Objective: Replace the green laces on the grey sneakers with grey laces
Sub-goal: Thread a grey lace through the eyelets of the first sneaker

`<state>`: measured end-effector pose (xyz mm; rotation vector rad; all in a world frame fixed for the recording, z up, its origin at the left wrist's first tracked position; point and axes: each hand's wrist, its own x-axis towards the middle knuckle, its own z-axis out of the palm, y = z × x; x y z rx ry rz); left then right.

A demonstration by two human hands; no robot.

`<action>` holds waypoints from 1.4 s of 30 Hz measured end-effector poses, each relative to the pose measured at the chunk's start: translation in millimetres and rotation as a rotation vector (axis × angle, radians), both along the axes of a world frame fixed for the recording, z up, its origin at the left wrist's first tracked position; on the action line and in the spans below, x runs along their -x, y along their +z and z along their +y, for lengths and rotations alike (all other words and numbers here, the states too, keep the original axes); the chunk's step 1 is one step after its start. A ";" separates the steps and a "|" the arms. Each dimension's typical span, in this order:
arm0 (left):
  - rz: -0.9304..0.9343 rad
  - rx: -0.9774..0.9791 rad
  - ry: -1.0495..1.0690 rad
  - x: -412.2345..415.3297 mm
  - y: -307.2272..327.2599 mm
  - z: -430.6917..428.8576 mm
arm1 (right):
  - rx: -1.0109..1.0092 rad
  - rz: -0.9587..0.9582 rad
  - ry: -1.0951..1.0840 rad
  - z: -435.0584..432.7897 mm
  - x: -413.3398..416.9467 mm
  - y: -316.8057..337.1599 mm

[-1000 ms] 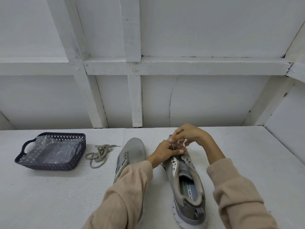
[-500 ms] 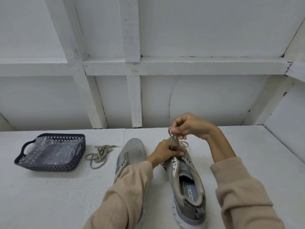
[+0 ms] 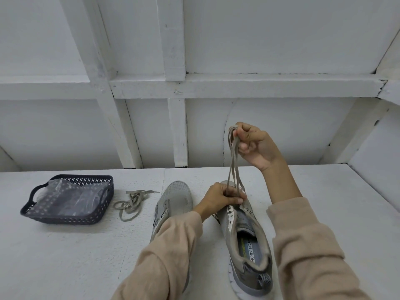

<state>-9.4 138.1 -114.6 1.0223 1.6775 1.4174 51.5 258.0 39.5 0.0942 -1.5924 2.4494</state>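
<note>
Lace: several strands of a drab grey-green lace point(image 3: 233, 161) run taut and nearly upright from the front eyelets of the shoe point(image 3: 249, 245) to the raised hand. By colour I cannot tell old set from new.
Shoe: it lies on the table point(image 3: 324, 202) at 5 o'clock in the view, toe toward 12 and heel toward 6. Its upper eyelets are bare.
Right hand point(image 3: 253, 146): held high above the toe, fingers curled, pinching the strands' top bend.
Left hand point(image 3: 220, 197): fingers curled over the shoe's front, holding it down where the strands come out.
Key relation: the lace's long axis runs from 6 to 12, from the left hand up to the right, which sits at about 1 o'clock of it. The left is nearer the eyelets, so a further pull likely follows that line.
Second shoe point(image 3: 175, 198): at 9 o'clock, just beside the first, partly under the sleeve.
Loose lace point(image 3: 132, 202): heaped further toward 9.
Basket point(image 3: 67, 200): farthest toward 9, with a clear bag inside.
</note>
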 end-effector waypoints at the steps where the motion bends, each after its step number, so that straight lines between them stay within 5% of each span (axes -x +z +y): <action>1: 0.003 0.001 0.002 0.3 -0.2 0.2 | 0.003 -0.008 -0.050 -1.9 2.1 -0.6; 10: 0.086 -0.063 0.093 -3.7 2.8 1.4 | -0.158 -0.184 -0.335 3.5 19.7 -16.0; 16: 0.082 -0.073 0.120 -5.8 5.1 2.2 | -0.671 -0.678 -0.406 17.5 15.2 -49.6; 22: 0.122 -0.045 0.151 -3.7 2.0 4.1 | -1.006 -0.936 -0.101 11.5 -12.4 -52.6; 26: 0.142 0.002 0.168 -1.7 0.2 3.7 | -1.051 -0.895 -0.118 3.5 -18.2 -55.7; 42: 0.133 -0.051 0.110 -3.0 1.4 2.0 | -0.720 -0.491 -0.298 -2.4 -16.8 -39.3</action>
